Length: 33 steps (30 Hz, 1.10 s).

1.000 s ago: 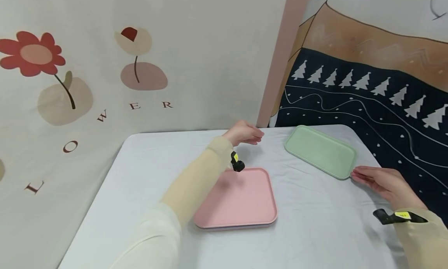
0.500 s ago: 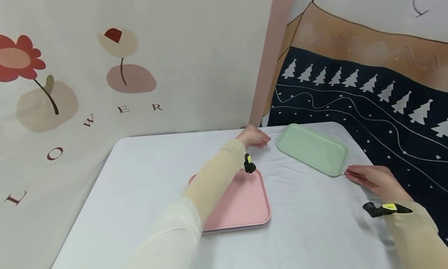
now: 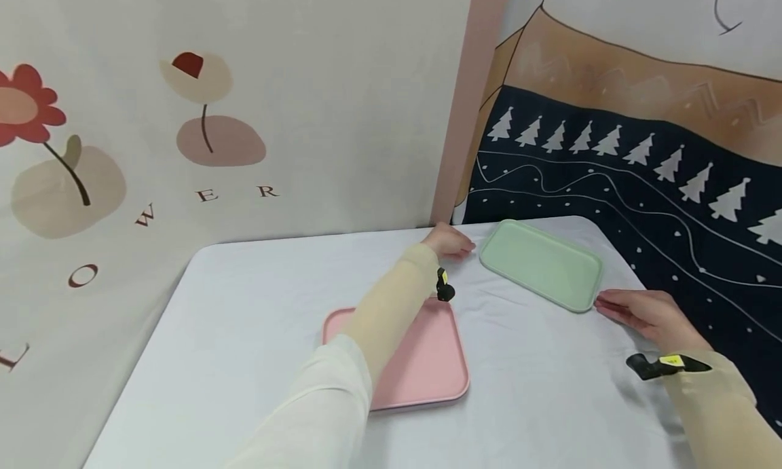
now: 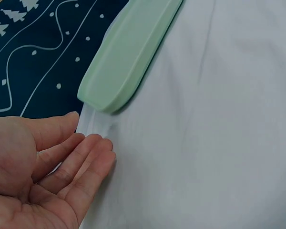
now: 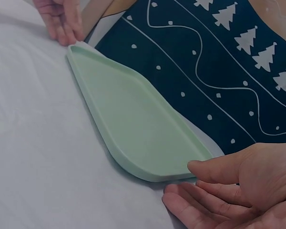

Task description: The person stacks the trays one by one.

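Observation:
A green rectangular tray (image 3: 542, 265) lies on the white-covered table at the far right. My left hand (image 3: 449, 241) is held beside the tray's left end with its fingers relaxed. The left wrist view shows a gap between those fingers (image 4: 93, 167) and the tray. At the tray's opposite end is my right hand (image 3: 641, 316), its fingers loosely extended. In the right wrist view its thumb (image 5: 214, 167) overlaps the rim while the other fingers stay outside and lower; whether they touch is hard to tell.
A pink tray (image 3: 427, 360) sits mid-table, partly covered by my left forearm; a bluish-purple edge shows beneath it. The white tablecloth (image 3: 256, 306) has slight wrinkles. Behind the table hang a flower-print cloth (image 3: 342, 116) and a dark tree-print cloth (image 3: 611, 177).
My left hand has moved rightward, closer to the green tray's left end. My right hand stays by the other end. The head view has shifted slightly right; both trays remain in place.

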Each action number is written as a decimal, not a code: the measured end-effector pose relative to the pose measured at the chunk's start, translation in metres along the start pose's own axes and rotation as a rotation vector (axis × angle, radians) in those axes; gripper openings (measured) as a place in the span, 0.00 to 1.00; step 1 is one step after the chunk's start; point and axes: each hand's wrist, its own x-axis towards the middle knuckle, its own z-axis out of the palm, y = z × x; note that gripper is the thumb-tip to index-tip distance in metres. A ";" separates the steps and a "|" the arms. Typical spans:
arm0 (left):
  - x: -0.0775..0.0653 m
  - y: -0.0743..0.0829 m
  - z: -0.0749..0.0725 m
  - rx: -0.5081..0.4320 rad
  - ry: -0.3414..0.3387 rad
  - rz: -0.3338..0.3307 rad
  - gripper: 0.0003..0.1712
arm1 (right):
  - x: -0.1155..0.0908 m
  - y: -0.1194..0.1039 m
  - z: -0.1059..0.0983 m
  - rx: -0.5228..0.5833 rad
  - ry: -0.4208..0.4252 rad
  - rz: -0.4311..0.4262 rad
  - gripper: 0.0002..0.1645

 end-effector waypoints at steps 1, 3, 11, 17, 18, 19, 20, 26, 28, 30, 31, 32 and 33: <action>0.001 0.000 0.002 0.001 -0.004 0.001 0.12 | 0.000 0.000 0.002 0.002 -0.004 -0.007 0.12; 0.001 0.001 0.006 0.006 -0.009 0.001 0.12 | 0.001 -0.001 0.006 0.007 -0.008 -0.020 0.12; -0.003 0.008 0.017 0.241 0.067 0.032 0.08 | 0.006 -0.001 0.019 -0.037 0.009 -0.042 0.11; -0.004 0.012 0.025 0.471 0.133 0.033 0.06 | 0.008 0.001 0.021 -0.063 0.010 -0.062 0.10; -0.004 0.013 0.026 0.484 0.136 0.031 0.07 | 0.008 0.001 0.021 -0.066 0.014 -0.066 0.10; -0.004 0.013 0.028 0.498 0.140 0.033 0.09 | 0.008 0.001 0.020 -0.065 0.017 -0.070 0.10; -0.005 0.014 0.030 0.505 0.142 0.035 0.11 | 0.008 0.001 0.020 -0.060 0.020 -0.075 0.10; -0.008 0.018 0.035 0.548 0.156 0.053 0.15 | 0.006 0.001 0.016 -0.081 0.032 -0.091 0.10; -0.010 0.019 0.035 0.535 0.158 0.050 0.14 | 0.005 0.002 0.014 -0.061 0.020 -0.098 0.11; -0.011 0.020 0.036 0.511 0.147 0.049 0.12 | 0.005 0.002 0.011 -0.031 0.003 -0.105 0.13; -0.011 0.020 0.036 0.493 0.142 0.047 0.12 | 0.005 0.002 0.010 -0.028 -0.001 -0.106 0.15; -0.011 0.020 0.036 0.472 0.135 0.042 0.11 | 0.004 0.002 0.008 -0.020 -0.007 -0.107 0.16; -0.010 0.021 0.037 0.454 0.126 0.040 0.11 | 0.004 0.002 0.006 -0.025 -0.009 -0.110 0.17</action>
